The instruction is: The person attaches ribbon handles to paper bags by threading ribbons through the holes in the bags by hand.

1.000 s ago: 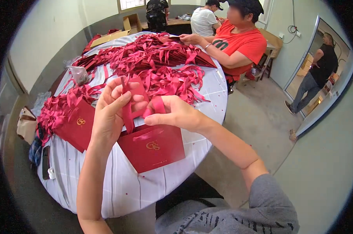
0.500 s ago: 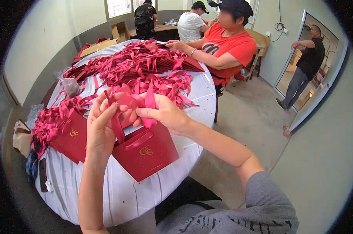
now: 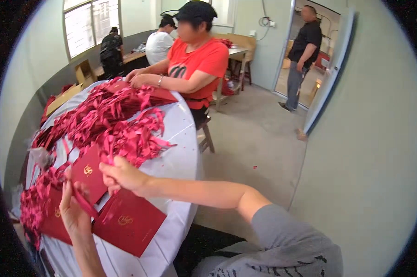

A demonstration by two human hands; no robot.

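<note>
A dark red paper gift bag with a gold emblem lies flat on the white-covered table, just under my hands. My right hand is closed, with pink-red ribbon pinched at its fingertips. Beside the bag's top edge, my left hand is raised palm inward, its fingers curled around a strip of ribbon that slants toward the bag. Motion blurs the fingertips a little. Behind my hands rests another red bag with the same gold emblem, partly covered by the right hand.
Heaps of red bags with tangled ribbons cover the table's far side, and more bags lie at left. A co-worker in a red shirt handles bags across the table. Another person stands in the doorway at right.
My view has swung right, so the table sits further left. My hands have moved apart, the right one now a closed grip. The person in the doorway has lowered an arm.
</note>
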